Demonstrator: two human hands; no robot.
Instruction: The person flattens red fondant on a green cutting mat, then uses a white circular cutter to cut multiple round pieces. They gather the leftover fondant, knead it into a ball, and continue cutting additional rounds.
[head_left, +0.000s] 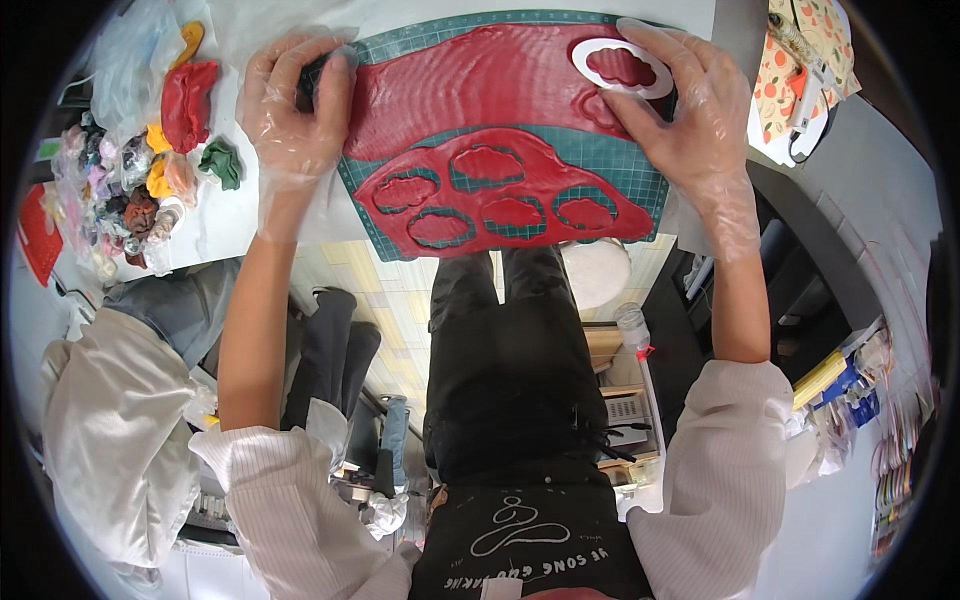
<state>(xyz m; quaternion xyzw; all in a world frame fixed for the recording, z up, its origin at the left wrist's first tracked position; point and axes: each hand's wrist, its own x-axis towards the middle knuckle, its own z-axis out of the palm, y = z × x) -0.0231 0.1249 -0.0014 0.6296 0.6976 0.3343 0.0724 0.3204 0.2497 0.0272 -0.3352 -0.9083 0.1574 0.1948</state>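
A large sheet of red clay or dough lies on a green cutting mat. My right hand, in a clear plastic glove, holds a white oval cutter with a scalloped opening between thumb and fingers at the sheet's right end. A scalloped outline is pressed into the red just below the cutter. My left hand, gloved too, rests with curved fingers at the sheet's left edge; whether it grips the edge is unclear. Nearer me lies a second red piece with several scalloped ovals, each inside a cut-out gap.
Bagged coloured lumps, a red lump and a dark green lump are at left. A glue gun lies at upper right on a patterned sheet. A round white stool seat is below the table edge.
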